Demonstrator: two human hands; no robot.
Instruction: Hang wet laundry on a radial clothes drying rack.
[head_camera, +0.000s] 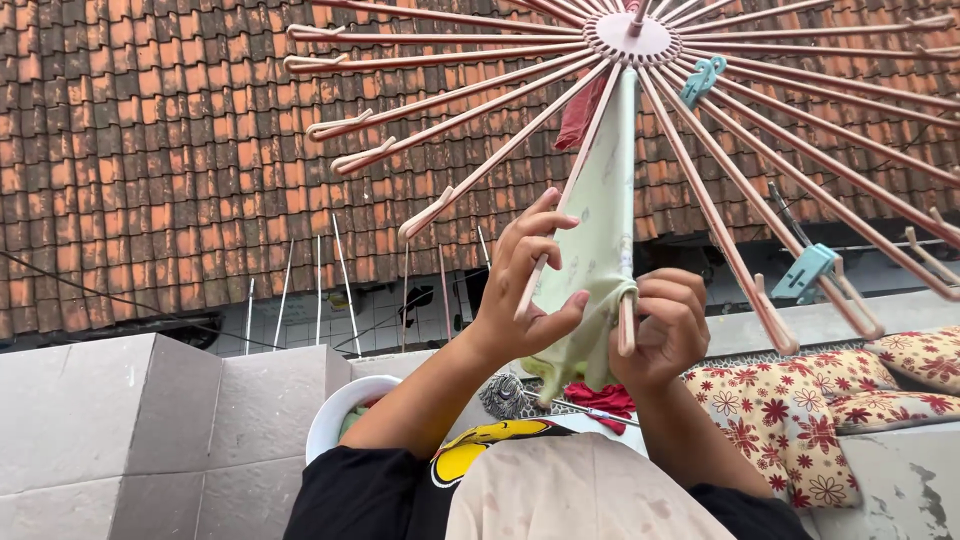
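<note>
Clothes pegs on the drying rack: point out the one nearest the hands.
The lower blue peg, clipped on a spoke just right of the right hand. The other blue peg sits higher, near the hub.

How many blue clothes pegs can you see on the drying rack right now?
2. One blue peg sits on a rod just right of the rack's hub; the other hangs lower right, near a rod's hooked end. More may be out of frame.

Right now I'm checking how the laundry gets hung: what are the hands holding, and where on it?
Both hands hold a pale green cloth draped over a drying-rack arm: left hand at its left edge, right hand bunching its lower end.
</note>
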